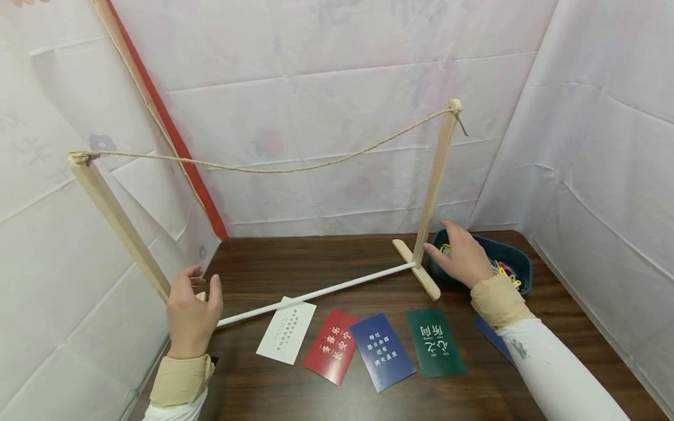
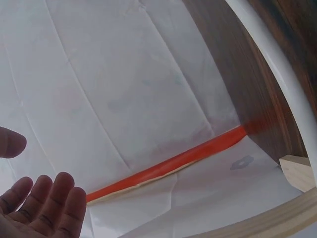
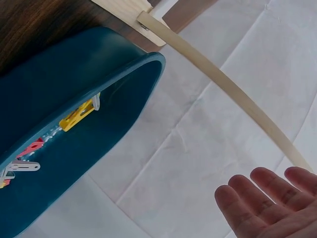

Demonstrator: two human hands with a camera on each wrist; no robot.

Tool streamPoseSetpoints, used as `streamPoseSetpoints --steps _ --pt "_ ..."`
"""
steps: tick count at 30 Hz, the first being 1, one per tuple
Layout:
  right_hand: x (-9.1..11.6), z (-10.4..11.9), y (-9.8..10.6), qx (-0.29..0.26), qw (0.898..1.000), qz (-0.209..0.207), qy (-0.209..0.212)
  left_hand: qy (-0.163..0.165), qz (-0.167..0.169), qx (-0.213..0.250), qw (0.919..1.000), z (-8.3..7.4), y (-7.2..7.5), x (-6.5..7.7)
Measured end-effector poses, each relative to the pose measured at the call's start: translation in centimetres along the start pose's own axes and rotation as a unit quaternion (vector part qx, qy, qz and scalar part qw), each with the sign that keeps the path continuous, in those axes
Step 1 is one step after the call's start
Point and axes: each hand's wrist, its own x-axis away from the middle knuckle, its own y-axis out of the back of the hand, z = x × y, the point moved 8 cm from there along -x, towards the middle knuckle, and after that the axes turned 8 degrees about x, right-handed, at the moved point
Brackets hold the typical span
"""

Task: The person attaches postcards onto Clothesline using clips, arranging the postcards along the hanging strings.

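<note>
My left hand (image 1: 192, 313) is raised beside the left wooden post (image 1: 121, 225), fingers loosely bent and nothing in them. Over the near-left rim of a dark teal bin (image 1: 521, 257) hovers my right hand (image 1: 463, 257), also holding nothing, its fingers relaxed in the right wrist view. Small colourful clothespins (image 3: 79, 116) lie inside the bin. A thin string (image 1: 274, 171) sags between the tops of the left post and the right post (image 1: 437, 181). Low down, a white rod (image 1: 326, 290) joins the posts.
In front of the rod lie a white card (image 1: 286, 333), a red card (image 1: 333, 348), a blue card (image 1: 381, 354) overlapping the red one, and a green card (image 1: 436, 342). Another blue card (image 1: 492, 338) is partly hidden by the right arm. White sheeting (image 1: 337, 117) surrounds the brown table (image 1: 295, 257).
</note>
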Motion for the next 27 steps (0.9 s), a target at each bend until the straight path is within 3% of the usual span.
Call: streamPoseSetpoints --steps 7,27 --pt "-0.6 0.0 0.2 -0.007 1.000 0.007 -0.011 -0.011 -0.054 0.015 0.9984 -0.1 1.3 -0.3" --pt "-1.7 -0.3 -0.5 -0.058 0.998 -0.002 -0.028 -0.022 -0.094 0.040 0.9945 0.5 3.8 -0.5"
